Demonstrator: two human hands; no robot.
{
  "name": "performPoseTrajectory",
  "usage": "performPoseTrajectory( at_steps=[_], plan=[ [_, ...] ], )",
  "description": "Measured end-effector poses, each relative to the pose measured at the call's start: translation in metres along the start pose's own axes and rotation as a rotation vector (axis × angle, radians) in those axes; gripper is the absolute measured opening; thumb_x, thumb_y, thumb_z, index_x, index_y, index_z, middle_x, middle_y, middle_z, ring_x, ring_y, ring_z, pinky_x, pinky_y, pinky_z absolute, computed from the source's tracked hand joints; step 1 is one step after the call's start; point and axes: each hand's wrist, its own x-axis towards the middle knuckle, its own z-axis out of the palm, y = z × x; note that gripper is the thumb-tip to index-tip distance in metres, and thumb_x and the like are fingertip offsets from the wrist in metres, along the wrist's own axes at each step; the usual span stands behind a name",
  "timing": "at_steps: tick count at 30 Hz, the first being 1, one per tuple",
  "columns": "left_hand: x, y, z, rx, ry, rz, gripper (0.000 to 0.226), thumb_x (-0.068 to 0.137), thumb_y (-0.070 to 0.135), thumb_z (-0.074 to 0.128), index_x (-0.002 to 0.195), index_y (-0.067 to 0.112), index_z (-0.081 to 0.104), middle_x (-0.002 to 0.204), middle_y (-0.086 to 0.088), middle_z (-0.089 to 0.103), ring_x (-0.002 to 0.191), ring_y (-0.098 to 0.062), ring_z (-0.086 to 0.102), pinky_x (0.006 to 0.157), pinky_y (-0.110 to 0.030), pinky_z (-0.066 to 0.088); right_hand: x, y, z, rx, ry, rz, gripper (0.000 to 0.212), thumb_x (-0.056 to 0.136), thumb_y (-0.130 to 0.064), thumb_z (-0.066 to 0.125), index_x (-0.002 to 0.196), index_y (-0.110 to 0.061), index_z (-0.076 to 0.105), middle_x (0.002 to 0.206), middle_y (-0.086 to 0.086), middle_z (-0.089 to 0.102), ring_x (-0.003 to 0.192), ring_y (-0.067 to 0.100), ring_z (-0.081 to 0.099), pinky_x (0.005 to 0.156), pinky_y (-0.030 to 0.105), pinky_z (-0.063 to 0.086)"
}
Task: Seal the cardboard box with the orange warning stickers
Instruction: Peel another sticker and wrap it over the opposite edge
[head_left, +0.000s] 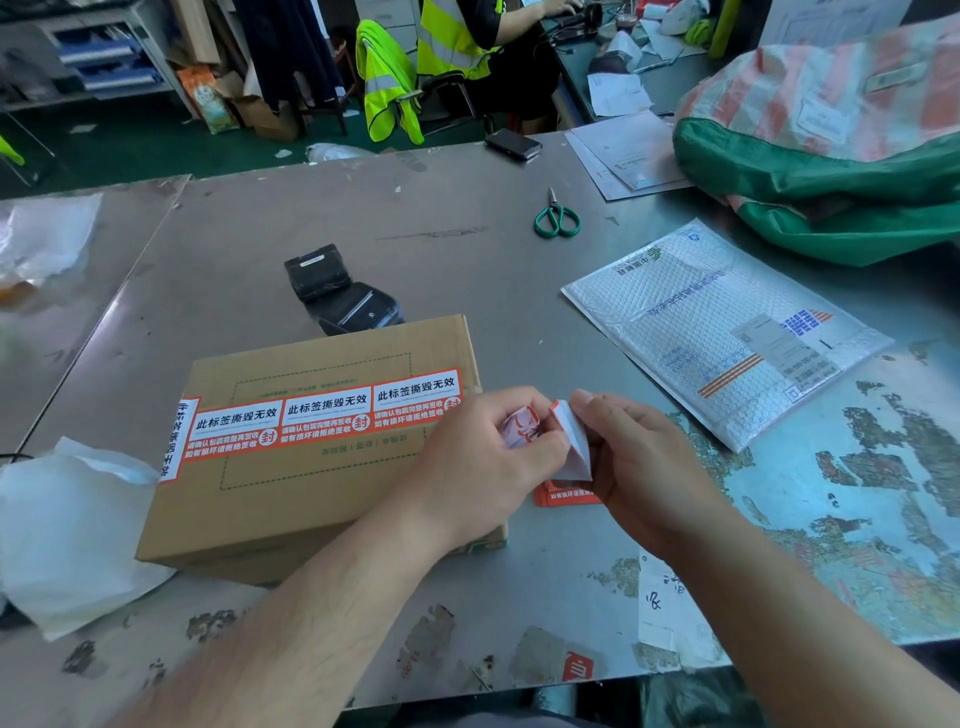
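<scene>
Cardboard box (291, 499) lies shut on the table (467, 249), orange stickers (327, 413) along its top seam, while left grip (483, 457) and right grip (644, 457) both pinch a sticker sheet (574, 452) beside its right edge.

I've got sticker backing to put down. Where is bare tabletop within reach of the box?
Widest free patch: grey metal table between the black portable printer, green-handled scissors and white bubble mailer. Another lies left of the printer, beyond the brown cardboard box. Crowded right of the box, where left hand and right hand pinch the orange-and-white sticker sheet.
</scene>
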Motion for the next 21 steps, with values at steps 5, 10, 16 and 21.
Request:
performPoseTrajectory(
  at_steps=[5,10,16,21],
  plan=[
    [-0.003,-0.004,0.001,-0.147,-0.025,0.016,0.011,0.081,0.019,0.061,0.082,0.009,0.066,0.067,-0.006,0.062,0.063,-0.010,0.054,0.060,-0.031,0.047,0.004,0.005,-0.007,0.039,0.036,-0.012,0.042,0.098,-0.020,0.056,0.100,0.022,0.054,0.091,0.029,0.067,0.081,0.035,0.066,0.079,0.046,0.047],
    [-0.005,-0.009,0.000,-0.565,-0.035,-0.078,0.010,0.071,0.020,0.064,0.079,0.020,0.070,0.054,0.012,0.049,0.045,-0.004,0.033,0.044,-0.017,0.023,0.009,0.008,-0.012,0.121,0.172,-0.016,0.022,0.096,-0.018,0.058,0.085,0.000,0.057,0.069,0.017,0.051,0.060,0.026,0.054,0.050,0.027,0.048],
    [-0.001,-0.018,-0.010,-0.799,0.056,-0.246,0.008,0.062,0.023,0.064,0.061,0.023,0.057,0.060,0.002,0.044,0.047,-0.010,0.024,0.048,-0.026,0.010,0.011,0.000,-0.018,0.135,0.234,-0.063,0.036,0.104,-0.016,0.047,0.068,-0.012,0.049,0.051,-0.001,0.059,0.050,0.016,0.066,0.047,0.024,0.047],
    [0.000,-0.019,-0.010,-0.791,0.073,-0.278,0.019,0.075,0.014,0.053,0.059,0.023,0.057,0.059,0.002,0.046,0.047,-0.009,0.025,0.050,-0.028,0.009,0.008,-0.002,-0.011,0.040,0.231,-0.144,0.023,0.103,-0.019,0.051,0.087,-0.005,0.060,0.078,0.017,0.061,0.075,0.030,0.061,0.065,0.035,0.052]
  ],
)
